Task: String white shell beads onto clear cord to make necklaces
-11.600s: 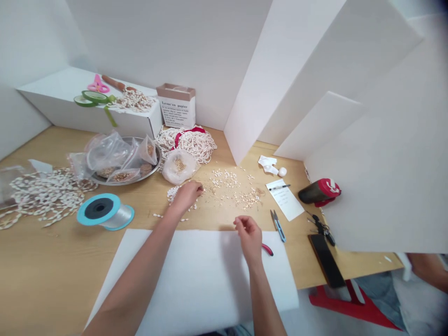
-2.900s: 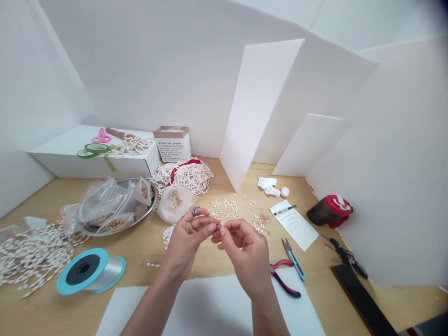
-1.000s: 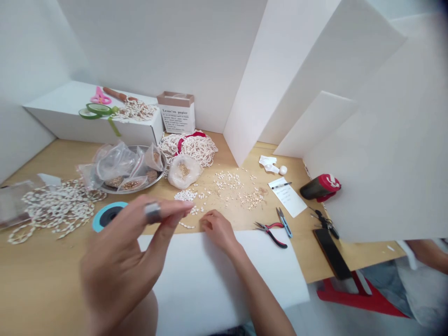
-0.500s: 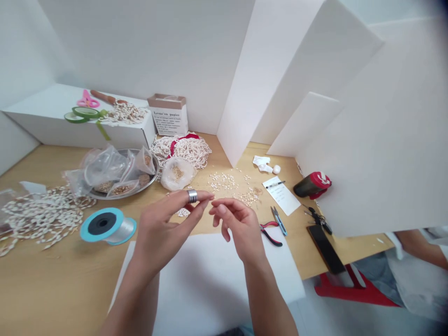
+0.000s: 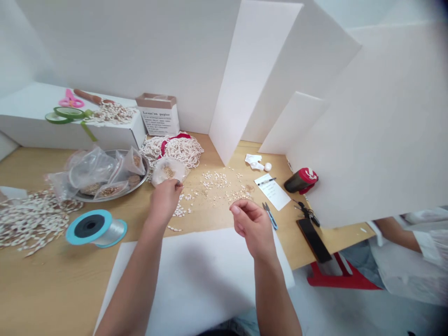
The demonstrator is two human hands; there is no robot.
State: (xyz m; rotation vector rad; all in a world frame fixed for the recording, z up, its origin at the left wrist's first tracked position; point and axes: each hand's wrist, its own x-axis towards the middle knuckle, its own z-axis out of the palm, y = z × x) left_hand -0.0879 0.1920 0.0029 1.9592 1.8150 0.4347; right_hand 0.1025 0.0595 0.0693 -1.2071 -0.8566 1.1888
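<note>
My left hand (image 5: 165,200) reaches forward to the near edge of a small clear bag (image 5: 167,169) that holds golden beads. Its fingers are mostly hidden behind the back of the hand. Above the far right part of a white sheet (image 5: 196,275), my right hand (image 5: 252,225) has thumb and forefinger pinched together, and what they hold, if anything, is too small to name. Between and beyond the hands, loose white and golden beads (image 5: 215,180) lie scattered on the wooden table (image 5: 42,284).
Left: a thread spool (image 5: 96,227), a metal tray of bags (image 5: 122,196) and white strands (image 5: 31,219). Right: blue snips (image 5: 270,216), a note (image 5: 275,192), a dark bottle (image 5: 301,181), keys (image 5: 308,213) and a phone (image 5: 314,240). A person's arm (image 5: 397,234) shows far right.
My left hand has moved away from my right hand, forward to the bag of golden beads. My right hand has shifted slightly right, its thumb and forefinger pinched. The view has shifted a little.
</note>
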